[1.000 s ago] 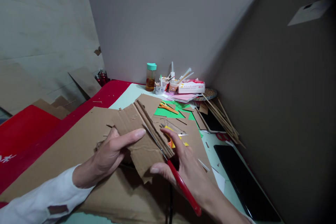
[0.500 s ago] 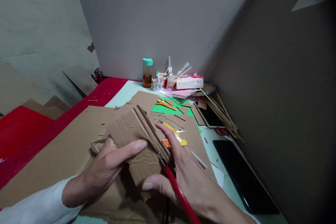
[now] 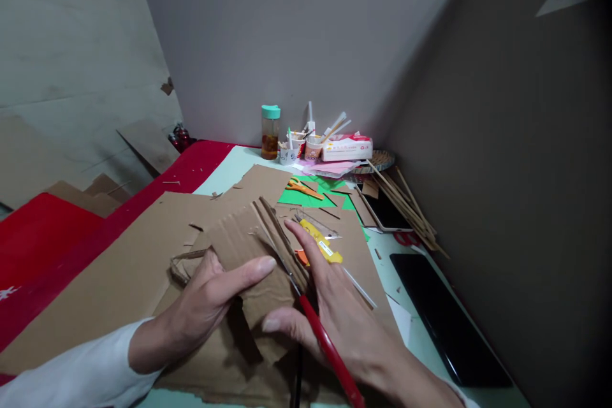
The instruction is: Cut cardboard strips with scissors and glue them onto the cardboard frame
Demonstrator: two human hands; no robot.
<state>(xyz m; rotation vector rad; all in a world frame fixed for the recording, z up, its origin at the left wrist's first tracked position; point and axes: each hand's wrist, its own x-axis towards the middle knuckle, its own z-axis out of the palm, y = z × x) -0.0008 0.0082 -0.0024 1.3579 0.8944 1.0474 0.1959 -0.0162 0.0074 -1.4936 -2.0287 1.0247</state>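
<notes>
My left hand grips a piece of corrugated cardboard, its thumb flat on top and the fingers hidden behind. Folded layers show along the cardboard's right edge. Red-handled scissors lie in my right hand, their metal blade against the cardboard beside that folded edge. The right index finger reaches up along the cardboard's right side, and the thumb rests near its lower part. The other fingers are hidden. Under both hands lies a large cardboard sheet.
A yellow utility knife and orange scissors lie beyond my hands. Behind them stand a bottle, paper cups and a tissue box. Wooden sticks and a black tablet-like slab are on the right.
The cardboard and my left hand have shifted slightly right and down in view. The scissors stay at the folded edge with little change, and the whole view has moved slightly.
</notes>
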